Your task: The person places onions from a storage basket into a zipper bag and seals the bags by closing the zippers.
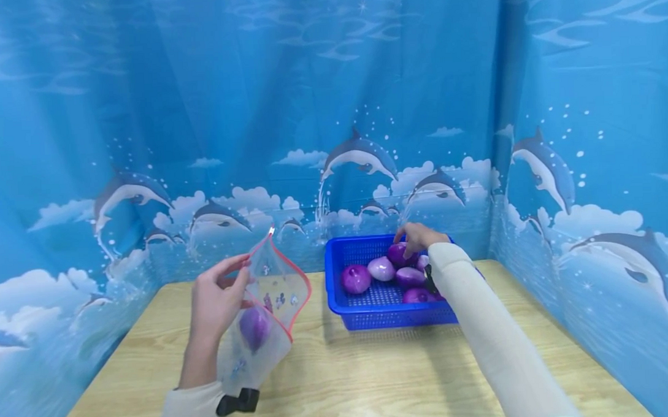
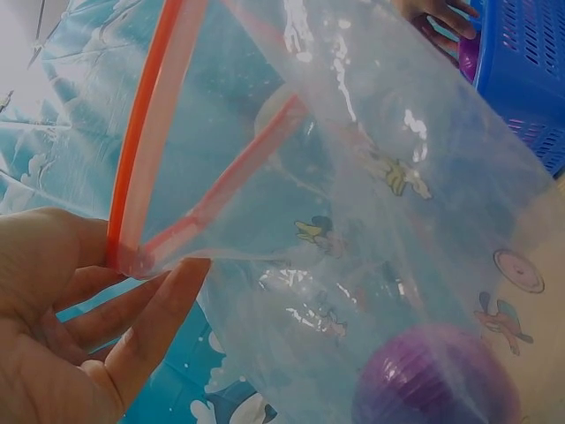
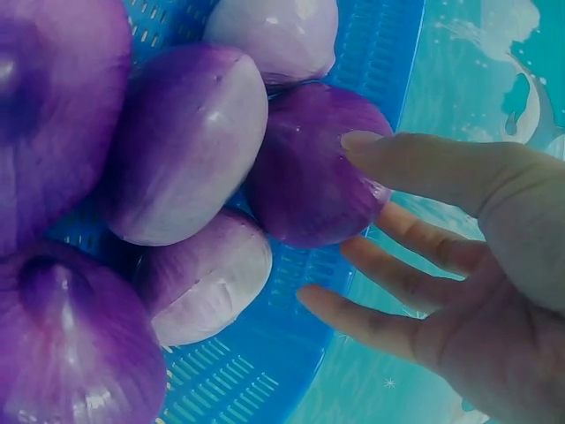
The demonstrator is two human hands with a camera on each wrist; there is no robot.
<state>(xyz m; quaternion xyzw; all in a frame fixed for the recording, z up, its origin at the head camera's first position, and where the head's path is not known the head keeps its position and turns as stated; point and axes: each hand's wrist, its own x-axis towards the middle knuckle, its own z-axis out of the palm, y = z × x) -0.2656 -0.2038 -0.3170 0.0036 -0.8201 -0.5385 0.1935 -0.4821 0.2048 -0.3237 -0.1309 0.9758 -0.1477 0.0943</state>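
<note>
My left hand (image 1: 220,296) (image 2: 84,322) pinches the red-edged rim of a clear zip bag (image 1: 278,290) (image 2: 380,177) and holds it up with its mouth wide. One purple onion (image 1: 254,326) (image 2: 437,380) lies at the bottom of the bag. My right hand (image 1: 418,236) (image 3: 397,225) reaches into the blue basket (image 1: 393,317) (image 3: 291,353), fingers spread. Its thumb touches a dark purple onion (image 1: 396,253) (image 3: 309,168), and the other fingers are off it near the basket wall. Several more onions, purple and pale (image 1: 355,278) (image 3: 177,150), lie beside it.
The basket stands at the back middle of a wooden table (image 1: 373,379). Blue dolphin-print curtains (image 1: 365,158) close in the back, left and right sides. Bare tabletop lies in front of the basket and under the bag.
</note>
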